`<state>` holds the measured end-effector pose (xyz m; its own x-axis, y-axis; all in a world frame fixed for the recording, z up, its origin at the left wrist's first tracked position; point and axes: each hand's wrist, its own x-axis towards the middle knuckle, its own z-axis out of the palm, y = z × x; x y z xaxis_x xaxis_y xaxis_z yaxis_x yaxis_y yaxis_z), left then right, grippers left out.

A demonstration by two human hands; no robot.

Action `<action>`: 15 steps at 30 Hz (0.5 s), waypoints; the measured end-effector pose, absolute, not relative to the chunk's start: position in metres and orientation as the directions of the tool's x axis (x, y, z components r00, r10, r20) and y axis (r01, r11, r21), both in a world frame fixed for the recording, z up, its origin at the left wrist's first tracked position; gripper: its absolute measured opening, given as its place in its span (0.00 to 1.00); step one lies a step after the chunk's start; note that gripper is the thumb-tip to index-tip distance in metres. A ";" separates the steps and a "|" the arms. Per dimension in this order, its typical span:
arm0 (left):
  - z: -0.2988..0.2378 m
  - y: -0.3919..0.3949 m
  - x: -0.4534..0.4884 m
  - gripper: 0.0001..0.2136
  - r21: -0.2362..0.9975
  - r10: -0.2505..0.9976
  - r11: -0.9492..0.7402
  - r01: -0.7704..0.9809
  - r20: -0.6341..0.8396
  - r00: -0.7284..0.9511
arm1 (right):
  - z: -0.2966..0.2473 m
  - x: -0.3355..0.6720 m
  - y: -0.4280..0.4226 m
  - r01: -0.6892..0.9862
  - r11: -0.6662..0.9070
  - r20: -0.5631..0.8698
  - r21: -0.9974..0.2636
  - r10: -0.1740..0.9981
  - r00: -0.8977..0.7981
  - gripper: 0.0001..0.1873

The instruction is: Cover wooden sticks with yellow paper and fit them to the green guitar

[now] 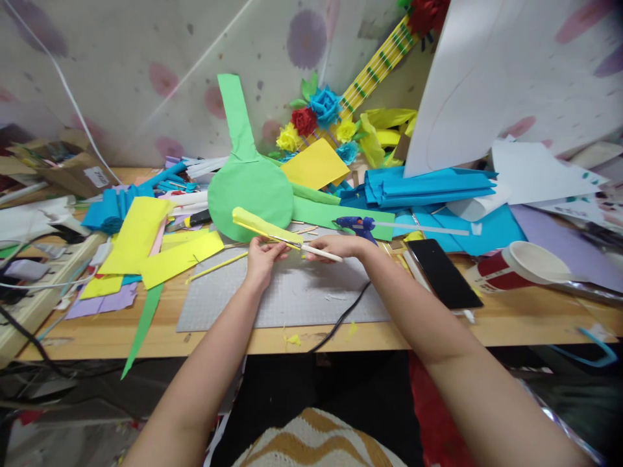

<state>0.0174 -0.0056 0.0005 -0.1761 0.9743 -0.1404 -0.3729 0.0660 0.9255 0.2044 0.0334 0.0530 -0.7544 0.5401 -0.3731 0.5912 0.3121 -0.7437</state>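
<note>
My left hand (261, 261) pinches a narrow yellow paper strip (260, 222) over the grey cutting mat (219, 301). My right hand (337, 246) is closed around scissors with white handles (322, 253). Their blades point left and lie along the strip's lower edge; whether they are parted is hard to see. Just beyond both hands stands a large green paper-covered disc (250, 194) with a long neck, leaning up. A blue glue gun (357, 225) with a clear stick lies on the far side of my right hand. A thin yellow stick (219, 266) rests left of my left hand.
Yellow paper sheets (182, 259) are piled at left near a power strip (43, 292). On the right are a black phone (444, 272) and a paper cup (518, 266). Blue crepe paper (428, 186) and paper flowers (325, 106) lie behind. A black cable (341, 319) crosses the mat.
</note>
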 end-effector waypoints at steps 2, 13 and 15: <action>0.000 -0.006 0.018 0.22 0.923 0.973 0.072 -0.378 -0.148 -0.176 | 0.053 0.204 0.034 0.597 0.339 -0.359 -0.727 0.553 -0.752 0.26; 0.002 -0.007 0.017 0.20 0.914 0.981 0.077 -0.397 -0.142 -0.136 | 0.055 0.205 0.034 0.626 0.390 -0.333 -0.675 0.595 -0.731 0.27; 0.002 -0.007 0.017 0.20 0.912 0.981 0.081 -0.401 -0.144 -0.129 | 0.055 0.206 0.034 0.625 0.388 -0.336 -0.678 0.592 -0.733 0.26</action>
